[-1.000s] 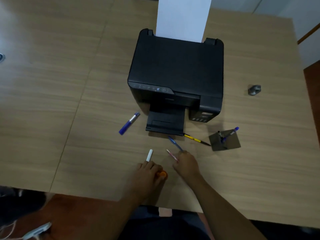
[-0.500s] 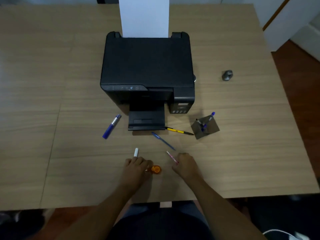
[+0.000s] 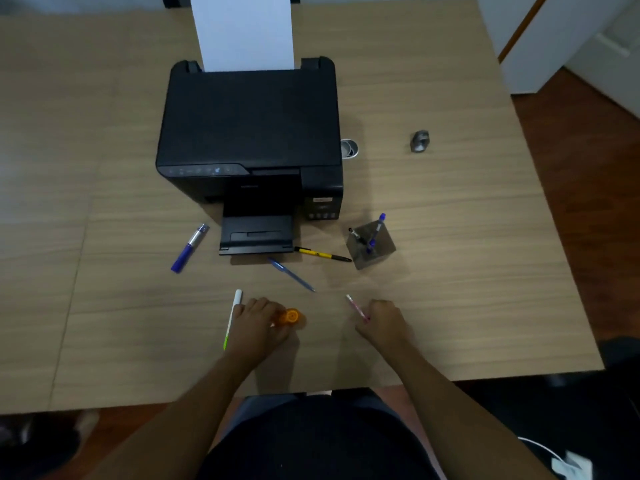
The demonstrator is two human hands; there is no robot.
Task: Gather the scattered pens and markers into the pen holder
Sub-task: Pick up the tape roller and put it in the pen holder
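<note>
Left hand (image 3: 258,327): curled down on the worktop (image 3: 467,306), fingers bent over a white marker with a green end (image 3: 232,317) and touching an orange item (image 3: 291,317), perhaps a marker seen end-on; I cannot tell whether either is truly gripped.

Right hand (image 3: 382,322): closed in a loose fist on a thin pink pen (image 3: 355,305), whose tip sticks out ahead of the knuckles.

Pen holder (image 3: 372,244): dark square cup, standing right of the printer (image 3: 249,140), with a blue pen and a dark one leaning inside.

Still loose: blue marker (image 3: 189,247) left of the printer tray; yellow-and-black pen (image 3: 322,254) with one end at the tray's front corner; slim blue pen (image 3: 292,274) just ahead of the hands.

Risks, as I judge them: I hold two items under one hand, so one may roll off toward the near edge; the holder looks light, and a pen pushed in at a slant could tip it or lever out the leaning ones; the yellow pen could snag on the tray.

Surface: pale wood-grain laminate with visible seams, smooth, so round barrels will roll.

Room: dim; reddish floor, white wall and door frame at right; a small grey object (image 3: 420,141) and a metal ring (image 3: 349,148) lie far out.
</note>
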